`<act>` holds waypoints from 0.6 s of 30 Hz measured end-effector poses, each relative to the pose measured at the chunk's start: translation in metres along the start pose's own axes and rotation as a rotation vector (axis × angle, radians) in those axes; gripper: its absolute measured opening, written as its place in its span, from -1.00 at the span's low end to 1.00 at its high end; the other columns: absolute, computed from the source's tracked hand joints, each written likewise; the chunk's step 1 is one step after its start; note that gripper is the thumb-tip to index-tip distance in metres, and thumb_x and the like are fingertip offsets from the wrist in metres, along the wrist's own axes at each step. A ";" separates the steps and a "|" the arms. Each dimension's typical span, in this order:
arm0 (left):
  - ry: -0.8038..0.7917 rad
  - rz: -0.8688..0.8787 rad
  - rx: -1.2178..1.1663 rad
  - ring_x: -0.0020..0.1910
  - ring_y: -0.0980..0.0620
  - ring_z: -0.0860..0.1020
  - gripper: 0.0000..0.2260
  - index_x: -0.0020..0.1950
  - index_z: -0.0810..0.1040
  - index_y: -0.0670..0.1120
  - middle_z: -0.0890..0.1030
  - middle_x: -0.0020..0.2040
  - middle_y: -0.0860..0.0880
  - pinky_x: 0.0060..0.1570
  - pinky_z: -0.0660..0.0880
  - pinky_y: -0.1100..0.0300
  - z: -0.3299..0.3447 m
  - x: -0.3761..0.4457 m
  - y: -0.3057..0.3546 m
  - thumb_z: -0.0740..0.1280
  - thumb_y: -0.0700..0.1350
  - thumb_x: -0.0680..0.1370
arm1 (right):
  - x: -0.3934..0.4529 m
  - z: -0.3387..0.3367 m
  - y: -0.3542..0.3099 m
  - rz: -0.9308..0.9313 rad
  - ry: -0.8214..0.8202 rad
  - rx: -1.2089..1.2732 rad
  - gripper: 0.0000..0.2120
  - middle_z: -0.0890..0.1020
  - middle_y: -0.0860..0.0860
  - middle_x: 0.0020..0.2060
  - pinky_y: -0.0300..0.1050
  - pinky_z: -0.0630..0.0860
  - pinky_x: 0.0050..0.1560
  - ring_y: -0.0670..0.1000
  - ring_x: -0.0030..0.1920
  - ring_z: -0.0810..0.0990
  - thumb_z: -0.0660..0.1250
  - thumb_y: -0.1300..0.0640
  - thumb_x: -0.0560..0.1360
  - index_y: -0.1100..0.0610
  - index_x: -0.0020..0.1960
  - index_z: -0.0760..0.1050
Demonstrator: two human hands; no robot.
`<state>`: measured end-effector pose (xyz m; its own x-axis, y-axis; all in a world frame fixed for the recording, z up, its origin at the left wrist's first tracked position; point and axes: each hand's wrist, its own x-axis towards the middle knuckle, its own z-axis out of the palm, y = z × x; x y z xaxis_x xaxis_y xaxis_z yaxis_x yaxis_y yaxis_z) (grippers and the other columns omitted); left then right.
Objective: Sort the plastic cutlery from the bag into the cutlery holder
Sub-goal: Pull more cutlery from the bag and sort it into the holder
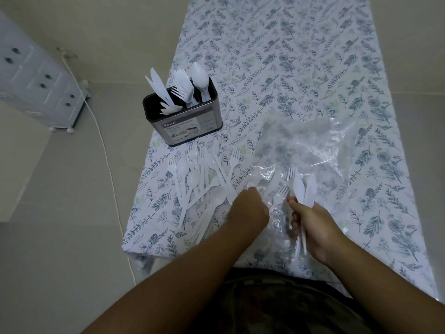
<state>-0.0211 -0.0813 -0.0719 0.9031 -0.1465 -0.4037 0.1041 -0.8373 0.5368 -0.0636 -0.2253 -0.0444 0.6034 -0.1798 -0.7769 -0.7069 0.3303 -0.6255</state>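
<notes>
A dark metal cutlery holder [185, 122] stands near the table's left edge, with white knives, forks and spoons upright in separate compartments. A loose pile of white plastic forks and spoons [199, 179] lies in front of it. The clear plastic bag [310, 145] lies flat to the right, with a fork [280, 192] resting on its near edge. My right hand [313, 227] grips a bundle of white knives [304, 191], blades pointing away. My left hand [250, 206] is curled at the bag's near-left edge; what its fingers touch is hidden.
The table [301, 56] carries a floral cloth and ends just left of the holder. On the floor at the left stand a white drawer unit [41, 85] and a trailing white cable [106, 150].
</notes>
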 end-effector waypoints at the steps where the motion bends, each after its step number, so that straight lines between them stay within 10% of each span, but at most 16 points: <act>1: 0.002 -0.015 -0.044 -0.20 0.04 0.52 -0.92 -0.03 0.46 -0.12 0.54 -0.14 -0.03 -0.30 0.48 0.19 -0.002 -0.003 0.000 0.29 -0.12 0.56 | 0.000 0.002 -0.001 -0.002 -0.024 0.020 -0.93 0.37 0.02 -0.44 -0.13 0.31 -0.46 -0.02 -0.46 0.32 0.26 0.23 0.64 0.17 0.10 0.51; 8: -0.068 0.022 -0.330 -0.29 0.23 0.55 -0.88 -0.08 0.58 0.01 0.58 -0.26 0.11 -0.29 0.42 0.37 -0.023 -0.035 0.008 0.38 0.04 0.54 | -0.001 0.027 -0.005 0.046 -0.229 0.026 -0.79 0.74 0.21 -0.04 0.00 0.65 -0.13 0.13 -0.06 0.76 0.30 0.12 0.65 0.25 0.17 0.57; 18: 0.201 -0.287 -0.141 -0.31 0.08 0.51 -0.70 -0.10 0.53 -0.14 0.54 -0.26 0.00 -0.39 0.36 0.26 -0.073 0.029 -0.051 0.38 0.11 0.54 | 0.005 0.033 -0.004 0.084 -0.180 -0.167 -0.87 0.49 -0.01 -0.39 -0.15 0.35 -0.42 -0.02 -0.44 0.39 0.32 0.04 0.63 0.10 0.06 0.55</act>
<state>0.0297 -0.0048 -0.0568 0.8910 0.2022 -0.4065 0.4090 -0.7462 0.5253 -0.0455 -0.1975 -0.0432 0.5858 0.0148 -0.8103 -0.7991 0.1772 -0.5744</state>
